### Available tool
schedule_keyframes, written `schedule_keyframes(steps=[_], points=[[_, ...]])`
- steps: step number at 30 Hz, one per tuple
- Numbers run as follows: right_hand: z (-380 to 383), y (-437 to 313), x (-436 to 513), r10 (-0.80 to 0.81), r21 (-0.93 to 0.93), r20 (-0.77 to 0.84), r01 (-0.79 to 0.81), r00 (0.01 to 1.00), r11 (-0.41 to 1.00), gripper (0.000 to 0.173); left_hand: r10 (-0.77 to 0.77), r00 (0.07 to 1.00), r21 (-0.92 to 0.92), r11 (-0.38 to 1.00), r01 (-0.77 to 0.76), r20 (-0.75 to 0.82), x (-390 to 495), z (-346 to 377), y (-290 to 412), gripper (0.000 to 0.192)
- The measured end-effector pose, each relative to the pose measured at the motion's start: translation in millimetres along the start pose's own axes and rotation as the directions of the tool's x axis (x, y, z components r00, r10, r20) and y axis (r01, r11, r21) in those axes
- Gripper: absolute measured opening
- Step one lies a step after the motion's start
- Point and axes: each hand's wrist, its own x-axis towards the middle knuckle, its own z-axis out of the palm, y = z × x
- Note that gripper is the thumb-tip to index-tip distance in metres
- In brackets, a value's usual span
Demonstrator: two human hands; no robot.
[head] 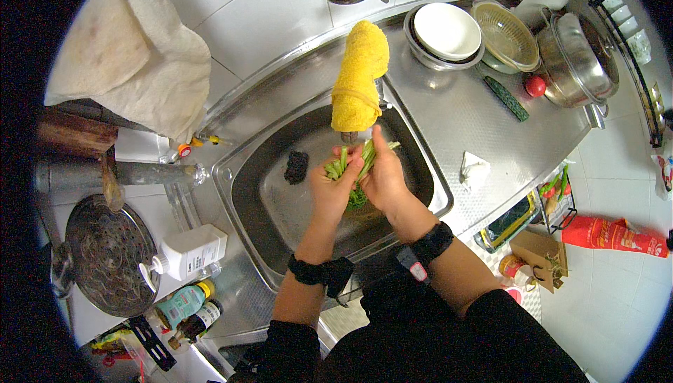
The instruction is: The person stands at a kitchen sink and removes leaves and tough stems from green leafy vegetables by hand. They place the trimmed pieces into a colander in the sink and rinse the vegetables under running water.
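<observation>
My left hand (pixel 334 186) and my right hand (pixel 385 175) meet over a stainless steel sink (pixel 268 236). Between them they grip a bunch of leafy greens (pixel 368 159), its pale stems pointing up and its leaves hanging below. Just beyond my fingers is the tap spout, its body wrapped in a yellow towel (pixel 357 78) held by a band. Whether water is running I cannot tell. A dark scouring pad (pixel 297 167) lies in the basin, left of my hands. Part of the basin behind my wrists is hidden.
Right of the sink are stacked bowls (pixel 447 31), a plastic colander (pixel 505 36), a cucumber (pixel 506 98), a tomato (pixel 535 86), a steel pot (pixel 578 62) and a crumpled white cloth (pixel 474 169). Leftward stand a white pump bottle (pixel 192 251), sauce bottles (pixel 184 304) and a perforated steamer plate (pixel 111 254).
</observation>
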Motion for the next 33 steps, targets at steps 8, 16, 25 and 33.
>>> schedule_keyframes(steps=[8, 16, 25, 33], points=[[-1.1, 15.0, -0.4, -0.147, -0.101, 0.13, 0.161, 0.981, 0.982, 0.041, -0.031, 0.999, -0.003, 1.0, 0.031, -0.037, 1.4, -3.4, 1.1, 0.016], [-4.7, 11.4, -1.8, -0.11, -0.182, 0.028, 0.113, 0.994, 0.977, 0.036, -0.076, 0.997, -0.025, 0.997, 0.076, -0.002, -3.1, -1.7, -1.6, 0.019], [-8.1, -16.2, 4.1, -0.516, -0.592, -0.07, 0.381, 0.854, 0.71, 0.025, -0.132, 0.988, -0.034, 0.99, 0.135, 0.076, 12.9, -7.2, -11.4, 0.019], [-11.4, -12.6, -4.7, -0.26, -0.659, 0.173, 0.308, 0.95, 0.686, 0.013, -0.141, 0.917, 0.049, 0.99, 0.133, 0.373, 20.0, -16.5, -10.2, 0.018]])
